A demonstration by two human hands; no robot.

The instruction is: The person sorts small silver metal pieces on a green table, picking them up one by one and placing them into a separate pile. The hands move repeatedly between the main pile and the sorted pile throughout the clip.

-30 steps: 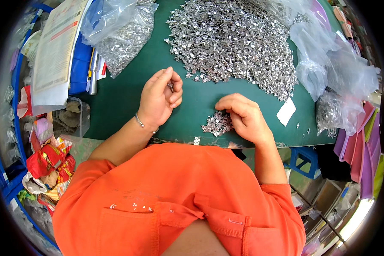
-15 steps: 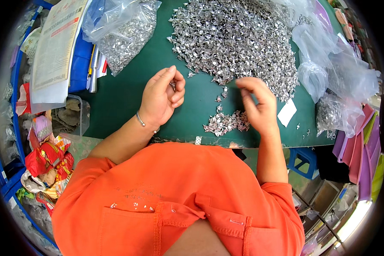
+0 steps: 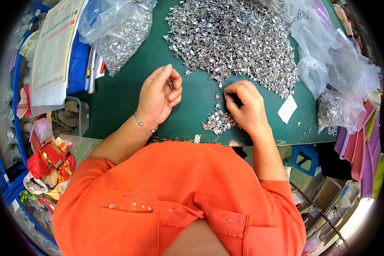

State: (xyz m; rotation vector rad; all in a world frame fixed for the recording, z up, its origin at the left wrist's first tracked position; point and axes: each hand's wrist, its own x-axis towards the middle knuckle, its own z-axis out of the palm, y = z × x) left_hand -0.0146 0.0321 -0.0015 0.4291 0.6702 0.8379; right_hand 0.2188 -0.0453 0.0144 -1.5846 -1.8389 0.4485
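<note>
A broad heap of small silvery metal pieces (image 3: 234, 42), pronged in shape, lies across the far side of the green table (image 3: 123, 98). My left hand (image 3: 160, 91) is held left of the heap's near tip, its fingers curled inward. A bit of metal shows between those fingers; how many pieces it holds is hidden. Thumb and forefinger of my right hand (image 3: 248, 106) pinch together just off the heap's near edge. What lies in that pinch is too small to make out. A smaller pile of the pieces (image 3: 217, 122) sits near the table edge, partly covered by my right hand.
At the far left, a clear bag of metal pieces (image 3: 123, 40) lies beside papers (image 3: 55, 55) and a blue holder with pens. Clear plastic bags (image 3: 313, 64) and a white slip (image 3: 287, 110) lie to the right. A blue stool (image 3: 304, 160) stands below the table.
My right hand has moved left, and its thumb and forefinger have come together. The left hand stays almost where it was, still curled.
</note>
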